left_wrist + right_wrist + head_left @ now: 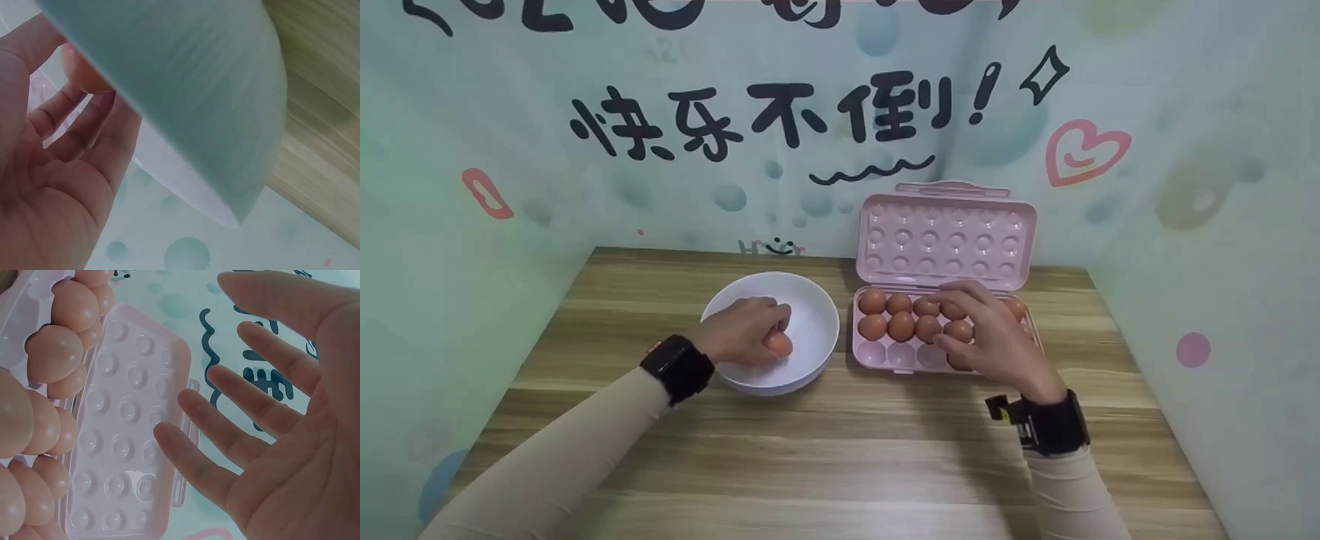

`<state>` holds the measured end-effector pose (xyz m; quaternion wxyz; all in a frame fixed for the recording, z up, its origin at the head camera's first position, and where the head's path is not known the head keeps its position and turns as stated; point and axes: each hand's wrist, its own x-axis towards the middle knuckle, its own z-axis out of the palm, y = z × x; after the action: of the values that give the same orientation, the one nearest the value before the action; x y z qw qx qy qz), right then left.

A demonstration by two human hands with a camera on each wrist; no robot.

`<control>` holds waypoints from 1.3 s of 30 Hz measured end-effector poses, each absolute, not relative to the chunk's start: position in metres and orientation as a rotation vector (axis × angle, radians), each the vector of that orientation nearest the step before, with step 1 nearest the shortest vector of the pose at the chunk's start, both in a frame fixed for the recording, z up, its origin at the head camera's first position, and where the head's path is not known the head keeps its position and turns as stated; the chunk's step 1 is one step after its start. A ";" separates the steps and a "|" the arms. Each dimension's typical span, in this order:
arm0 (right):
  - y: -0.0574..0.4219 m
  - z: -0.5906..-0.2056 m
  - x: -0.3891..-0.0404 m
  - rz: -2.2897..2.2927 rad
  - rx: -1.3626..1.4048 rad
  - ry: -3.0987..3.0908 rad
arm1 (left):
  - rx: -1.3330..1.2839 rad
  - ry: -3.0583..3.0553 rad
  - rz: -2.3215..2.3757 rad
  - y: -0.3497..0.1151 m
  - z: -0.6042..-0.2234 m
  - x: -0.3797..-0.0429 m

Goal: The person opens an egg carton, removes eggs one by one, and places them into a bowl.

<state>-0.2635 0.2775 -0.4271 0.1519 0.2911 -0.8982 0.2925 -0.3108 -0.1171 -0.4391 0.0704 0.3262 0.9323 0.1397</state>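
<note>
Inside the white bowl [817,322], my left hand [746,330] holds a brown egg [778,344] between thumb and fingers. The left wrist view shows that egg [84,72] at the fingertips, partly hidden behind the bowl's wall [214,84]. Over the pink egg carton [915,361] hovers my right hand [986,337], which holds nothing. Its fingers are spread apart in the right wrist view, beside rows of brown eggs [54,354]. In the head view this hand covers some eggs on the carton's right side; several front-row cups at left hold no egg.
The carton's lid [946,240] stands raised at the back, near the printed backdrop [682,202]. Bowl and carton sit side by side on a wood-grain table [840,457]. Pale walls rise along the table's left and right sides.
</note>
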 end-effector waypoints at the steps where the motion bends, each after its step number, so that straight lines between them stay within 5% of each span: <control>1: 0.277 -0.427 -0.264 0.841 0.835 -2.583 | 0.988 2.805 0.413 -0.116 -0.439 -0.310; 39: 0.286 -0.426 -0.265 0.768 0.841 -2.609 | 1.110 2.853 0.536 -0.105 -0.430 -0.303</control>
<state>-0.2647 0.2857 -0.4263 0.1468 0.2922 -0.9066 0.2667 -0.3033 -0.1046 -0.4296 0.0167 0.3570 0.9179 0.1724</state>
